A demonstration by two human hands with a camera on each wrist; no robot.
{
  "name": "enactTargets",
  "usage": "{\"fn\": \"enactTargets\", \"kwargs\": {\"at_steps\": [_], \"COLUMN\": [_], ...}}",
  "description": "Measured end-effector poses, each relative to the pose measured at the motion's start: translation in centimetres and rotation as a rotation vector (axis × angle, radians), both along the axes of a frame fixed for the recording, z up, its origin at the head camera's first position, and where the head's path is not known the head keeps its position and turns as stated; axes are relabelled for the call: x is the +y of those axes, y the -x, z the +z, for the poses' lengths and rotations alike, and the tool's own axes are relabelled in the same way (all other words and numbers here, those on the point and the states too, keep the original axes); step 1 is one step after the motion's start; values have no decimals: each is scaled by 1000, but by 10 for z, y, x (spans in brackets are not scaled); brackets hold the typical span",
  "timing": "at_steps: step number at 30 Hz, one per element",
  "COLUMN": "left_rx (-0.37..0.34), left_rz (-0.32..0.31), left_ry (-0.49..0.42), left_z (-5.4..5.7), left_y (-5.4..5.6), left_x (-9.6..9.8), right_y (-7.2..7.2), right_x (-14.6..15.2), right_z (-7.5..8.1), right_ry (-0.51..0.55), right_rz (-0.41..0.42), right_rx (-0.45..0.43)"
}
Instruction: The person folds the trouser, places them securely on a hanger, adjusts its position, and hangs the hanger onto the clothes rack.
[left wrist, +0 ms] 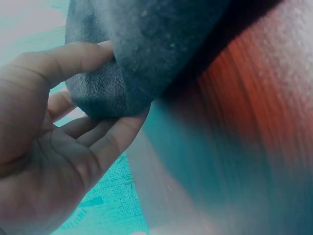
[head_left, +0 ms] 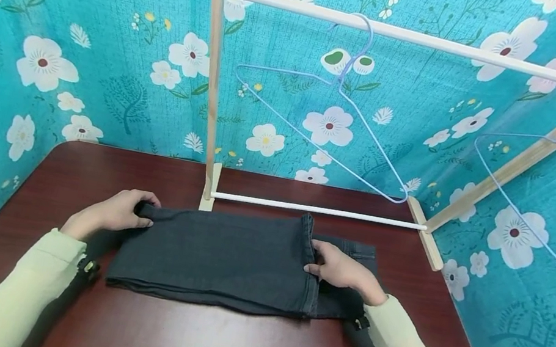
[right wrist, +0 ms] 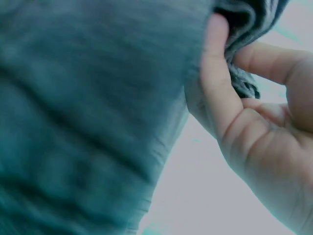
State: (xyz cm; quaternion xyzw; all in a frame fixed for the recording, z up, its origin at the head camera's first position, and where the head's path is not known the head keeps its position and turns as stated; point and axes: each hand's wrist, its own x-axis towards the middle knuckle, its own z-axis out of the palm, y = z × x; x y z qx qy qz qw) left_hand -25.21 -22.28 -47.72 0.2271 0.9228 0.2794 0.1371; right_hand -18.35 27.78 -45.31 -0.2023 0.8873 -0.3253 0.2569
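Observation:
A pair of black jeans (head_left: 218,259) lies folded across the table, its leg hems at the right over the waistband part (head_left: 359,251). At the upper left corner of the fold, my left hand (head_left: 120,211) pinches the cloth. The left wrist view shows the thumb on one side of the dark cloth (left wrist: 142,54) and the fingers on the other. My right hand (head_left: 342,268) grips the hem end of the upper layer, which stands up a little at its back corner. In the right wrist view, the hem edge (right wrist: 195,63) sits between thumb and fingers.
Behind the jeans stands a wooden clothes rack (head_left: 419,36) with a white lower bar (head_left: 316,210). A lilac hanger (head_left: 349,87) hangs mid-rail, another hanger (head_left: 530,230) at the right end. Floral cloth (head_left: 122,78) surrounds the dark red table (head_left: 203,346).

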Motion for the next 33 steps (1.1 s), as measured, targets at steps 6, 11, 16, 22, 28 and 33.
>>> {"fn": "enactTargets", "kwargs": {"at_steps": [6,11,16,22,28,33], "left_rx": [-21,-61,-92,-134,-100,-78], "left_rz": [7,40,19,-24,-16,5], "left_ry": [-29,-75,-125,-232,-197,-160], "left_z": [3,5,3,-1,-5,-4], "left_y": [-5,-8,-8,-9,-9,-10], "left_x": [-5,-6,-3,0,6,11], "right_y": [-1,-3,-7,-9,-7,-8], "right_x": [13,22,29,39,48,54], "right_z": [14,23,29,30,25,22], "right_ry": [137,142,111,74,49,45], "right_rz": [26,0,-77,-138,-126,-144], "right_rx": [-41,-44,-46,-24,-13,-37]}}
